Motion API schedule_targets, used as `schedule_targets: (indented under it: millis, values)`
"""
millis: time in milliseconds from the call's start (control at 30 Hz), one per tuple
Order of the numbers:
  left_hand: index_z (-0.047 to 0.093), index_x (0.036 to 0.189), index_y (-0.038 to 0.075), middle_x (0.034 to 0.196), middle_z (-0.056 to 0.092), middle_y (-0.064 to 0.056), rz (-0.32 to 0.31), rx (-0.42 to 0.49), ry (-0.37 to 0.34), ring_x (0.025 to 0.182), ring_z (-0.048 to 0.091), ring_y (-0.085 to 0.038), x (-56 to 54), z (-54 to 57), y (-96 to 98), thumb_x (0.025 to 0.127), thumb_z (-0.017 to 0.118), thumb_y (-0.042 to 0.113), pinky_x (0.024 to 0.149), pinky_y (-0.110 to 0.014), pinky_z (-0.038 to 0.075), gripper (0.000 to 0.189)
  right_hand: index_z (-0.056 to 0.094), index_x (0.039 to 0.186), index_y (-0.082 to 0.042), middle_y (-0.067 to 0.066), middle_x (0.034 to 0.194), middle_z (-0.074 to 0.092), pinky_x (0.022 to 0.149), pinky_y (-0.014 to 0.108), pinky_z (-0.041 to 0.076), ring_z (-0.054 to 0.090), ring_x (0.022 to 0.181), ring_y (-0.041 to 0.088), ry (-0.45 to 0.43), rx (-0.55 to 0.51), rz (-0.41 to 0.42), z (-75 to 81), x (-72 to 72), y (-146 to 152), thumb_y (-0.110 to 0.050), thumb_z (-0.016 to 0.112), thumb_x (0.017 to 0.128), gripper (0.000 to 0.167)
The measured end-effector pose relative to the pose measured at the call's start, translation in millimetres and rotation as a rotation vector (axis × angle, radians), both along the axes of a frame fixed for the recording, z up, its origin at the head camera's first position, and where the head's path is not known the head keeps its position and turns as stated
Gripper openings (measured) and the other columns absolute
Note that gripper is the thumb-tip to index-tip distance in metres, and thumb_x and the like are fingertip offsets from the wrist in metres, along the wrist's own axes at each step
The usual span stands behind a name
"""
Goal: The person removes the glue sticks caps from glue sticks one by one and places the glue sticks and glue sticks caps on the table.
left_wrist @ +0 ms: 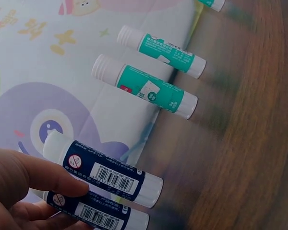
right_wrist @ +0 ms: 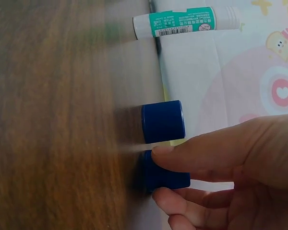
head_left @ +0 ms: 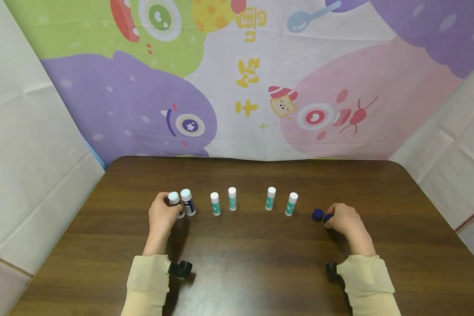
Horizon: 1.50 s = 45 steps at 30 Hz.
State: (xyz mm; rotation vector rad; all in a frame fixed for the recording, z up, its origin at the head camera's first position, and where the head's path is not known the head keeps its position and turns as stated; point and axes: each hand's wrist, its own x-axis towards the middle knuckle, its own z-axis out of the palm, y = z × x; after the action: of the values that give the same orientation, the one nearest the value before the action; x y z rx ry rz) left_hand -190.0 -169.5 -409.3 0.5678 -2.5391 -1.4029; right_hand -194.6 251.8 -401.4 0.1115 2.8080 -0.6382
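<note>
At the left of the table, my left hand (head_left: pixel 162 216) grips a navy-labelled glue stick (left_wrist: pixel 101 215) with a white top, thumb on its label. That stick stands upright. Right beside it stands a second navy glue stick (head_left: pixel 188 204), its barcode facing me. Over on the right, my right hand (head_left: pixel 344 218) pinches a dark blue cap (right_wrist: pixel 168 172) between thumb and fingers, hiding part of it. Another blue cap (head_left: pixel 317 215) sits on the table just left of those fingertips, a small gap away.
Between the hands stand two teal glue sticks left of centre, the nearer one (head_left: pixel 215 204) by the navy pair, and two right of centre, one (head_left: pixel 291 204) near the caps. A cartoon-printed cloth (head_left: pixel 241 131) hangs behind the brown table (head_left: pixel 237 254).
</note>
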Motion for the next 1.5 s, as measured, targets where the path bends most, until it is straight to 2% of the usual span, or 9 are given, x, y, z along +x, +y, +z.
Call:
schedule_targets:
  millis: [167, 333, 633, 800, 933, 1033, 1133, 1300, 1500]
  values:
    - [0.044, 0.12, -0.002, 0.113, 0.053, -0.023, -0.029, -0.001, 0.008, 0.103, 0.049, -0.034, 1.1, 4.3, 0.7, 0.073, 0.061, 0.003, 0.087, -0.045, 0.04, 0.051, 0.056, 0.104, 0.006, 0.021, 0.093, 0.06, 0.071, 0.045, 0.045, 0.055, 0.082, 0.031, -0.013, 0.023, -0.005, 4.3, 1.5, -1, -0.015, 0.069, 0.073, 0.04]
    - [0.039, 0.126, -0.001, 0.124, 0.048, -0.021, -0.066, -0.021, 0.045, 0.113, 0.046, -0.034, 3.5, 13.5, 1.1, 0.072, 0.06, 0.001, 0.092, -0.044, 0.036, 0.058, 0.054, 0.111, 0.003, 0.022, 0.103, 0.058, 0.067, 0.048, 0.044, 0.055, 0.089, 0.036, -0.024, 0.06, -0.034, 11.4, 4.5, -2, -0.022, 0.07, 0.073, 0.048]
    - [0.035, 0.13, -0.002, 0.131, 0.042, -0.021, -0.067, -0.087, 0.174, 0.12, 0.04, -0.035, 10.9, 32.3, 5.7, 0.074, 0.061, 0.004, 0.096, -0.045, 0.033, 0.062, 0.049, 0.119, 0.004, 0.03, 0.115, 0.048, 0.07, 0.052, 0.043, 0.048, 0.103, 0.046, 0.033, 0.104, -0.052, 25.7, 11.0, -11, -0.025, 0.07, 0.075, 0.057]
    - [0.037, 0.129, -0.001, 0.13, 0.043, -0.02, -0.056, -0.121, 0.268, 0.122, 0.04, -0.033, 13.6, 38.8, 9.7, 0.076, 0.064, 0.008, 0.098, -0.044, 0.032, 0.06, 0.046, 0.123, 0.003, 0.029, 0.12, 0.045, 0.073, 0.052, 0.043, 0.048, 0.105, 0.044, 0.096, 0.096, -0.053, 32.5, 13.4, -20, -0.029, 0.069, 0.078, 0.06]
    - [0.039, 0.128, 0.0, 0.127, 0.045, -0.019, -0.055, -0.135, 0.33, 0.12, 0.041, -0.032, 16.4, 43.7, 13.9, 0.076, 0.065, 0.008, 0.097, -0.044, 0.032, 0.058, 0.048, 0.123, 0.002, 0.028, 0.118, 0.048, 0.074, 0.052, 0.043, 0.049, 0.105, 0.044, 0.199, 0.082, -0.043, 36.3, 15.9, -28, -0.029, 0.069, 0.077, 0.059]
    - [0.042, 0.127, 0.001, 0.126, 0.045, -0.018, -0.086, -0.146, 0.339, 0.12, 0.041, -0.032, 18.5, 47.3, 18.0, 0.077, 0.064, 0.008, 0.097, -0.044, 0.032, 0.055, 0.05, 0.119, 0.002, 0.026, 0.115, 0.05, 0.076, 0.051, 0.043, 0.05, 0.103, 0.043, 0.295, 0.057, -0.019, 36.4, 17.5, -33, -0.027, 0.07, 0.077, 0.056]
    - [0.044, 0.127, 0.002, 0.128, 0.045, -0.017, -0.133, -0.168, 0.316, 0.12, 0.04, -0.033, 19.8, 50.1, 22.3, 0.078, 0.064, 0.01, 0.095, -0.046, 0.033, 0.053, 0.052, 0.118, 0.002, 0.025, 0.115, 0.051, 0.079, 0.051, 0.043, 0.05, 0.104, 0.041, 0.365, 0.015, 0.036, 34.2, 17.1, -39, -0.026, 0.07, 0.077, 0.053]
    - [0.046, 0.126, 0.003, 0.13, 0.043, -0.016, -0.237, -0.204, 0.266, 0.119, 0.039, -0.034, 21.1, 51.1, 30.3, 0.08, 0.066, 0.015, 0.094, -0.047, 0.034, 0.052, 0.053, 0.117, 0.002, 0.021, 0.115, 0.053, 0.083, 0.05, 0.043, 0.051, 0.106, 0.037, 0.406, -0.055, 0.104, 26.6, 13.7, -49, -0.023, 0.069, 0.079, 0.048]
    - [0.051, 0.122, 0.005, 0.127, 0.046, -0.013, -0.363, -0.258, 0.272, 0.115, 0.042, -0.031, 19.0, 52.3, 42.9, 0.079, 0.067, 0.016, 0.095, -0.045, 0.034, 0.047, 0.055, 0.114, 0.0, 0.018, 0.108, 0.057, 0.08, 0.047, 0.045, 0.056, 0.097, 0.034, 0.45, -0.122, 0.123, 18.3, 8.5, -59, -0.019, 0.067, 0.08, 0.041]
